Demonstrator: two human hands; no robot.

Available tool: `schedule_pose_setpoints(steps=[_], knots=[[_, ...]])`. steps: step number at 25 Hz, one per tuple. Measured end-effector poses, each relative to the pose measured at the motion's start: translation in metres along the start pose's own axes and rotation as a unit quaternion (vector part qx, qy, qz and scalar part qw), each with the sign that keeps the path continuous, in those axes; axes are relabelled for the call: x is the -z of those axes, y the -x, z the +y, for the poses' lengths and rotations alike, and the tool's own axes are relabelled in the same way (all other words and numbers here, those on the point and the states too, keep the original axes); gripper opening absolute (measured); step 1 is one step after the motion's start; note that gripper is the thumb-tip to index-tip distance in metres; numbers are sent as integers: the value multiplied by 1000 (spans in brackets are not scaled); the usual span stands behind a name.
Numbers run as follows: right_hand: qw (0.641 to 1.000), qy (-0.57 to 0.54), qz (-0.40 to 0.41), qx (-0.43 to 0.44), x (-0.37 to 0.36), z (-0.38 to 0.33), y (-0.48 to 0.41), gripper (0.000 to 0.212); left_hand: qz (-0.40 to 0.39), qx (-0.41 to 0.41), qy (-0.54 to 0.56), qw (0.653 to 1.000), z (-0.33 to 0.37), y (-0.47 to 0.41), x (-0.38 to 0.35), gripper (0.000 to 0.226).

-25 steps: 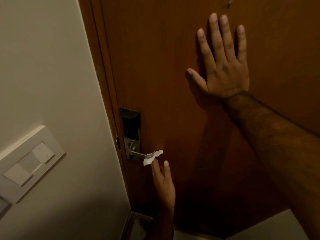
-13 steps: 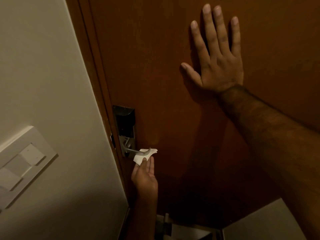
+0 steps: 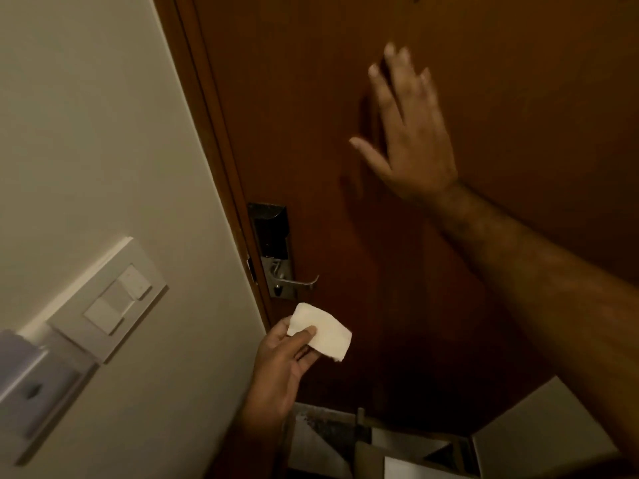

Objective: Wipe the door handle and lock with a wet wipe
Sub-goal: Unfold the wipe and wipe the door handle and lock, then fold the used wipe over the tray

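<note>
A brown wooden door [image 3: 345, 98] carries a dark lock plate [image 3: 271, 236] with a silver lever handle [image 3: 299, 282] at its lower end. My left hand [image 3: 281, 364] is below the handle, apart from it, pinching a folded white wet wipe [image 3: 323, 331] between thumb and fingers. My right hand [image 3: 411, 133] is spread open in front of the door's upper part, blurred, with the fingers pointing up; I cannot tell whether the palm touches the wood.
A cream wall [image 3: 86, 133] fills the left side, with a white switch plate [image 3: 114, 299] and a pale box-shaped fitting [image 3: 31, 392] below it. The door frame [image 3: 214, 167] runs diagonally between wall and door. Pale floor and boxes [image 3: 415, 451] show at the bottom.
My left hand has pulled the wipe off the lever handle and down toward me. My right hand, flat on the door before, is now blurred and tilted.
</note>
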State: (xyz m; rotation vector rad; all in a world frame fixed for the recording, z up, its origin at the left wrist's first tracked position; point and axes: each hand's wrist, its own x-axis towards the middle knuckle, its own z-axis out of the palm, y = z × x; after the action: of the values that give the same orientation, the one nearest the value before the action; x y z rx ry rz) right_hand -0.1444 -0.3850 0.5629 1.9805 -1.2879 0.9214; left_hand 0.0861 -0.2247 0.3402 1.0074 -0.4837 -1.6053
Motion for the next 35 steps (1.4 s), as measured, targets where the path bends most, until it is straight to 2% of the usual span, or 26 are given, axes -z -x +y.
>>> schedule_pose_setpoints(steps=[1, 2, 3, 4, 5, 6, 8, 11, 14, 17, 19, 21, 22, 24, 26, 29, 32, 35], knots=[[990, -119, -61, -45, 3, -20, 25, 78, -17, -13, -42, 999, 7, 7, 0, 52], [952, -245, -146, -107, 7, -40, 56, 72, -28, -24, -82, 996, 13, 13, -2, 53], [885, -357, -240, -179, 14, -59, 89, 67, -35, -32, -119, 992, 18, 18, -5, 55], [799, -443, -320, -251, 22, -76, 122, 63, -39, -36, -153, 987, 21, 24, -8, 55], [722, -497, -371, -307, 29, -90, 152, 58, -42, -39, -181, 982, 23, 29, -10, 53], [666, -530, -391, -350, 36, -100, 181, 53, -47, -43, -205, 977, 24, 33, -12, 49], [590, -561, -386, -434, 46, -115, 225, 38, -48, -59, -243, 967, 20, 41, -15, 41], [510, -576, -346, -537, 57, -126, 258, 20, -57, -123, -300, 944, 13, 50, -16, 23], [440, -611, -294, -589, 69, -125, 268, 14, -123, -224, -403, 879, 6, 63, -13, 26], [379, -639, -250, -621, 79, -118, 274, 19, -139, -295, -494, 806, -2, 77, -11, 33], [346, -656, -234, -629, 83, -115, 280, 19, -135, -310, -519, 785, -7, 83, -11, 37], [336, -669, -238, -619, 87, -111, 290, 21, -148, -301, -524, 783, -14, 89, -13, 39], [352, -663, -254, -610, 86, -108, 296, 20, -154, -295, -518, 788, -19, 90, -14, 38], [386, -640, -281, -602, 82, -99, 314, 15, -150, -253, -492, 820, -34, 85, -17, 31], [402, -616, -295, -610, 73, -92, 334, 18, -132, -144, -476, 858, -54, 73, -19, 27], [438, -553, -323, -631, 53, -82, 375, 27, -125, -40, -502, 855, -103, 42, -11, 9], [483, -465, -353, -653, 18, -69, 441, 32, -122, 37, -502, 856, -172, 5, 3, 10], [454, -433, -340, -701, -18, -61, 512, 34, -115, 90, -520, 842, -250, -24, 24, 13]])
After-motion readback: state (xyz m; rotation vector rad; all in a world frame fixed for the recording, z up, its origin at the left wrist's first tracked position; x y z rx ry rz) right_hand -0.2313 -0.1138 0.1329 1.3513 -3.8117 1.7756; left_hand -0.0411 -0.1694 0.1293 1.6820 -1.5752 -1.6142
